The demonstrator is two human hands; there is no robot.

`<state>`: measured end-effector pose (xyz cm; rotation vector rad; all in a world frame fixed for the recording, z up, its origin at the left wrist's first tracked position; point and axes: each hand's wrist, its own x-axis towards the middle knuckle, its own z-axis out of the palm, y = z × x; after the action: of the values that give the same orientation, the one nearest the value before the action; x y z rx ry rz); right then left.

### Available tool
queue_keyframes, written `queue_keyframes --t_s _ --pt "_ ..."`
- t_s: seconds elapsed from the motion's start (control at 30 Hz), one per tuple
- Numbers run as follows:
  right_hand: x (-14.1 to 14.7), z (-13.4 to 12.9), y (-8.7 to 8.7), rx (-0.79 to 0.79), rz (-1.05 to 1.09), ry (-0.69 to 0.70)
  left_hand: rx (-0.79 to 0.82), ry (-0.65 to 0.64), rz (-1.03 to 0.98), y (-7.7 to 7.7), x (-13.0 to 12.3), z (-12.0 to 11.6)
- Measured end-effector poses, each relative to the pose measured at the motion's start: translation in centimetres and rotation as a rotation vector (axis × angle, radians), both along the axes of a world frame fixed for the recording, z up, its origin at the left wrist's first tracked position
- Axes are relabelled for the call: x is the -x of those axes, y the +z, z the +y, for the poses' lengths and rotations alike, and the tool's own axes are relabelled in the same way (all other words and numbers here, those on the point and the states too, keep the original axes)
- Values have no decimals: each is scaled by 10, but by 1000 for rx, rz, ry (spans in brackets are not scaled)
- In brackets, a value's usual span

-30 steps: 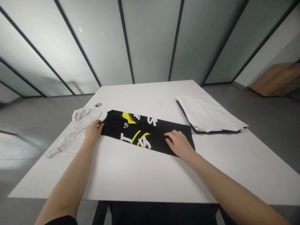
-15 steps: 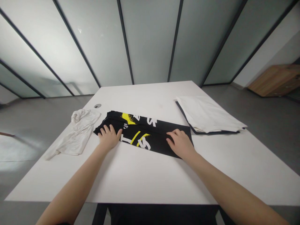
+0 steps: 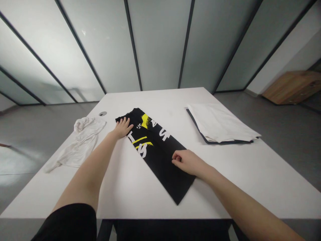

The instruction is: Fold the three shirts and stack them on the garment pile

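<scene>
A black T-shirt (image 3: pixel 160 157), folded into a long strip with white letters and yellow marks, lies slantwise on the white table, its collar end far left and its other end near the front edge. My left hand (image 3: pixel 122 127) lies flat near the collar end, fingers spread. My right hand (image 3: pixel 187 161) rests on the lower part of the shirt, by its right edge. Its fingers are curled in, and no cloth shows pinched between them.
A crumpled white garment (image 3: pixel 84 142) lies on the table's left side. Toward the right is a flat folded white cloth (image 3: pixel 220 122) on top of a dark one (image 3: pixel 225 143). A round cable hole (image 3: pixel 102 113) sits near the left edge. Frosted glass panels stand behind the table.
The black T-shirt has turned: its collar end moved away and its other end came toward me. My left hand moved forward with it; my right hand came slightly nearer, its fingers curling.
</scene>
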<state>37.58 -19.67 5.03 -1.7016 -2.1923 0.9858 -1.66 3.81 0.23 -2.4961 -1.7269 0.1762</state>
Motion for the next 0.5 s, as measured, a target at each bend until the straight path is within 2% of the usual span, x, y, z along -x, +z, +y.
queue_keyframes --t_s 0.1,0.17,0.23,0.3,0.37,0.4,0.43,0.5 --pt "7 -12 -3 381 290 41 65 7 -19 8 -16 20" --pt "10 -18 -8 614 495 117 27 2 -31 15 -30 28" --pt "10 -21 -15 769 692 227 -34 -5 -23 21 -43 34" --pt "10 -21 -22 837 843 297 -95 12 -25 28 -58 36" --pt "10 -17 -26 775 928 281 -167 68 -70 35 -77 34" --pt "10 -14 -28 690 944 242 -211 115 -111 38 -89 31" --pt "9 -10 -29 564 933 191 -248 182 -163 40 -102 25" --pt "6 -3 -30 216 814 110 -277 284 -279 41 -128 9"
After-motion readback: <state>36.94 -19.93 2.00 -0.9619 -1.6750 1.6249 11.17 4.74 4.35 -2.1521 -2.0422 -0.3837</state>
